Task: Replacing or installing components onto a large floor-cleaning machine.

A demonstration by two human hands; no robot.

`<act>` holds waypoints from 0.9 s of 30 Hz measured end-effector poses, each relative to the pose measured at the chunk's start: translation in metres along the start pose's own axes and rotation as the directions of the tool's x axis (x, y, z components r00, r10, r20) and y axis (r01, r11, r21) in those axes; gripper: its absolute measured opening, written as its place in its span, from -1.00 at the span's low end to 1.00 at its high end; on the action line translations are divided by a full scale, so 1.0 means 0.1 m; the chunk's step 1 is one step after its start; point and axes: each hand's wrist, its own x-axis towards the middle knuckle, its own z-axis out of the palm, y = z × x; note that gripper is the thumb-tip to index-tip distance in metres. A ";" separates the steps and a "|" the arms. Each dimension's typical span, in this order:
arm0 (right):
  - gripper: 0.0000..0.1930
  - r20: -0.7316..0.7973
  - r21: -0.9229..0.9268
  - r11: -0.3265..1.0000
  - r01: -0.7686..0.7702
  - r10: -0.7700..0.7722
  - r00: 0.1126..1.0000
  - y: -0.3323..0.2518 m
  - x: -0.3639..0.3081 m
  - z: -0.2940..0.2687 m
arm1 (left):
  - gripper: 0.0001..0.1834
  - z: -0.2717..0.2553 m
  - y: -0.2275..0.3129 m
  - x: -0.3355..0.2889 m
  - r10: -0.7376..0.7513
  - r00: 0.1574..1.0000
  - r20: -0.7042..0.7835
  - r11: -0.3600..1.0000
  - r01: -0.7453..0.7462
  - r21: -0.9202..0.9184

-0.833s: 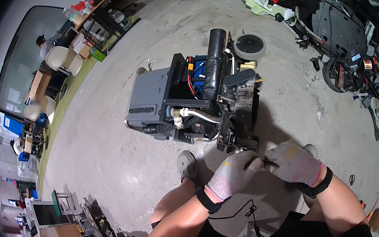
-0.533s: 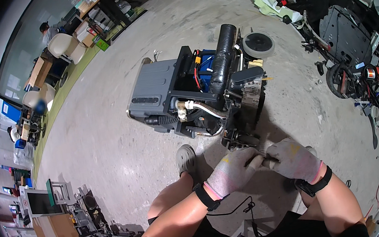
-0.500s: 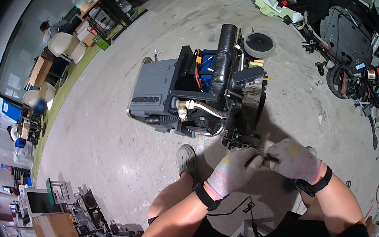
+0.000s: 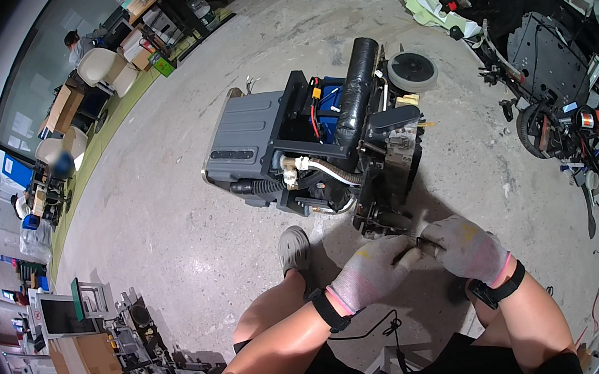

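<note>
Both my hands wear light grey gloves with pink cuffs and meet just in front of the machine's near end. My left hand [image 4: 375,272] has its thumb and fingers pressed together at a small dark piece [image 4: 422,243], too small to name. My right hand [image 4: 464,248] pinches the same piece from the other side. Just beyond them stands a grey and black wheeled machine [image 4: 244,122], its top open. Inside show a blue block [image 4: 328,118], red and yellow wiring, a black-wrapped tube [image 4: 357,95] and pale hoses. The machine's near bracket [image 4: 377,218] is close to my fingertips.
A round grey wheel [image 4: 412,70] lies at the machine's far right. Heaped parts and dark panels [image 4: 548,56] line the right side. Boxes [image 4: 92,371] and equipment crowd the lower left. A black cable [image 4: 369,328] lies between my legs. A person [image 4: 77,46] sits at the far left.
My fingertips have shifted slightly, and the small dark piece between them shows more plainly. The machine stays in place; the view has moved a little.
</note>
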 end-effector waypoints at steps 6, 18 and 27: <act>-0.69 0.002 -0.001 1.000 0.029 -0.029 1.000 -0.03 -0.02 -0.05 | -0.70 0.01 0.02 0.02 0.017 1.000 -0.015 1.000 -0.017 -0.001; -0.83 -0.040 -0.002 0.998 0.068 -0.068 0.997 -0.07 0.01 -0.06 | -0.71 0.02 0.05 0.00 0.028 1.000 -0.013 0.999 -0.028 -0.025; -0.80 -0.117 -0.090 0.994 0.058 -0.068 0.991 -0.05 -0.03 -0.15 | -0.75 -0.07 -0.21 0.09 -0.003 0.973 -0.232 1.000 0.001 -0.009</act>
